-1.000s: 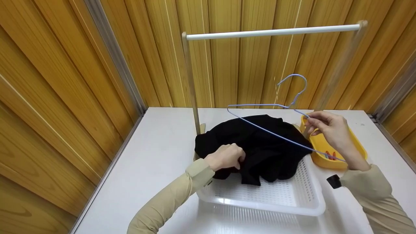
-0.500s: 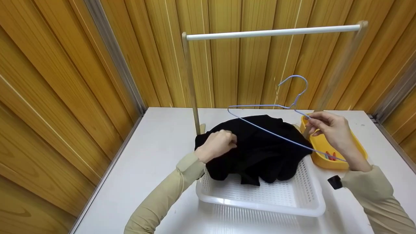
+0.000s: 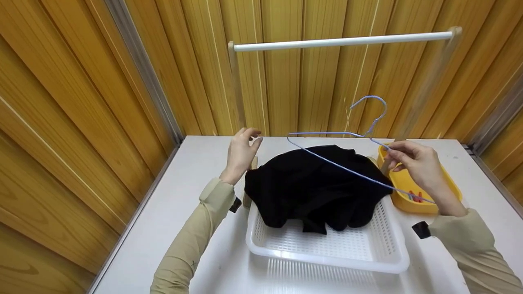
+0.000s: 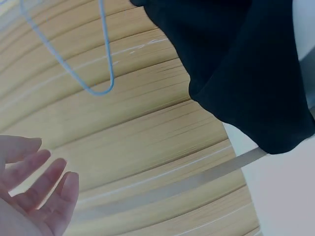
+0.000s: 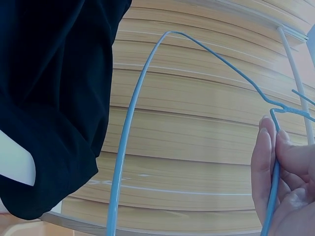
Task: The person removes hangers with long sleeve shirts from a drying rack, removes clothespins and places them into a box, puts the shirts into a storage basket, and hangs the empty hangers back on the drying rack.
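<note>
A thin blue wire hanger is pinched near its neck, on the right shoulder, between the thumb and fingers of my right hand. Its hook points up, and its frame overlaps a black garment in the head view. The garment lies bunched over the back of a white perforated basket. My left hand is raised near the rack's left post, beside the garment, with loosely bent fingers and nothing in them. In the left wrist view the left fingers are apart from both the hanger and the cloth.
Behind the basket stands a rack with a white rail on wooden posts. A yellow tray at the right holds red clothespins beneath the right hand. Wood-panelled walls enclose the white table.
My left hand has lifted off the black garment and moved left and back toward the rack's left post. The right hand and hanger have stayed nearly still.
</note>
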A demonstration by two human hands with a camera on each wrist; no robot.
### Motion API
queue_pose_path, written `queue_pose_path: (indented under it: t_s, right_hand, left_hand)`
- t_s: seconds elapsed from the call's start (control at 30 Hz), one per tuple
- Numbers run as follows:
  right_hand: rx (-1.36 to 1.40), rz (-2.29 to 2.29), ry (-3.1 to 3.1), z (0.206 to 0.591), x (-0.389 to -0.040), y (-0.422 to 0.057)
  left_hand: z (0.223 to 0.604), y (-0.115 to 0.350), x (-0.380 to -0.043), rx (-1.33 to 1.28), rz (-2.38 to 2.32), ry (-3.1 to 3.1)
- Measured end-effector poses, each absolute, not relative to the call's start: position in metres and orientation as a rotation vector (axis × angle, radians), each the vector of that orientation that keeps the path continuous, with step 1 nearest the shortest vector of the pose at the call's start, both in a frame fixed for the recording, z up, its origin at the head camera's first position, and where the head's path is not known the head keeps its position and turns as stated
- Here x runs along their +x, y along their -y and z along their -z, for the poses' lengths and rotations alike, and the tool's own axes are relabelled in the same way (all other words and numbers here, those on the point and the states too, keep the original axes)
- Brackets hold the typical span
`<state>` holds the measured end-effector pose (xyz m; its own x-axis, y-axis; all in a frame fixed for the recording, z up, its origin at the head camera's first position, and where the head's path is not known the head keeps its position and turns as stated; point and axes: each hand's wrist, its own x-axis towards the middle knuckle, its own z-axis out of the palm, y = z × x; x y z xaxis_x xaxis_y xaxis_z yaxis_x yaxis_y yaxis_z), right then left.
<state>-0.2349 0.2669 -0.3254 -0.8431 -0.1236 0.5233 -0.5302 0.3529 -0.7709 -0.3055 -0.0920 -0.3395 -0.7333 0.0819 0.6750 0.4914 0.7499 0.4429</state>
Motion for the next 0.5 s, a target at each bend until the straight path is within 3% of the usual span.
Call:
queue_pose_path:
  t_s: [0.5]
  right_hand:
    - [0.587, -1.513, 2.238, 0.324, -0.232, -0.269]
  left_hand:
    - [0.326, 0.116, -0.332, -0.204, 1.082, 2.181]
